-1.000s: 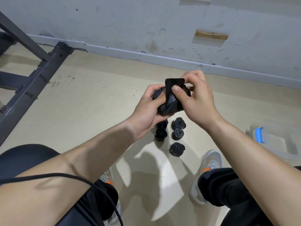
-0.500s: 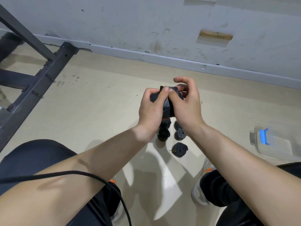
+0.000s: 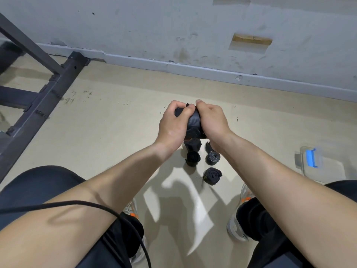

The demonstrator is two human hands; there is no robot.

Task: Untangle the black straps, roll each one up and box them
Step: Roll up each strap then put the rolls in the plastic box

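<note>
Both hands, left hand (image 3: 172, 123) and right hand (image 3: 212, 122), are gripping one black strap roll (image 3: 193, 123) above three rolled straps (image 3: 210, 176) lying on the floor (image 3: 116, 122).

The black strap (image 3: 193, 123) in my grip is a thick, slightly glossy bundle, squeezed between my left hand (image 3: 172, 124) and right hand (image 3: 211, 120) above the floor. Below it, three rolled straps lie close together: an all-black roll (image 3: 193, 159), a grey-faced roll (image 3: 212, 158) beside it, and a nearer roll (image 3: 212, 176). The clear plastic box (image 3: 309, 161) with a blue latch sits well apart to the right.
</note>
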